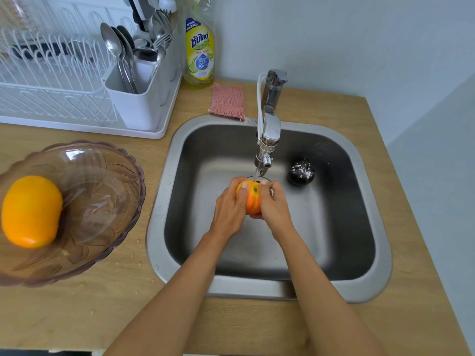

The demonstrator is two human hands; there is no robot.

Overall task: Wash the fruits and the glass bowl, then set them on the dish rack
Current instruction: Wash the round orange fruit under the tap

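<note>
Left hand (pixel 230 205) and right hand (pixel 273 204) both grip orange fruit (pixel 253 199) between them, beneath running faucet (pixel 268 134).

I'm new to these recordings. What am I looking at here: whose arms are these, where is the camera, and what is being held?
No machine: a person wears a camera on the head, looking down at their own arms. The left hand and right hand together grip an orange fruit under the running tap, over the steel sink. A dark fruit lies in the sink. On the wooden counter sits a glass bowl holding an orange. Behind it stands a white dish rack with cutlery, plus a soap bottle and a pink scrub pad.
</note>
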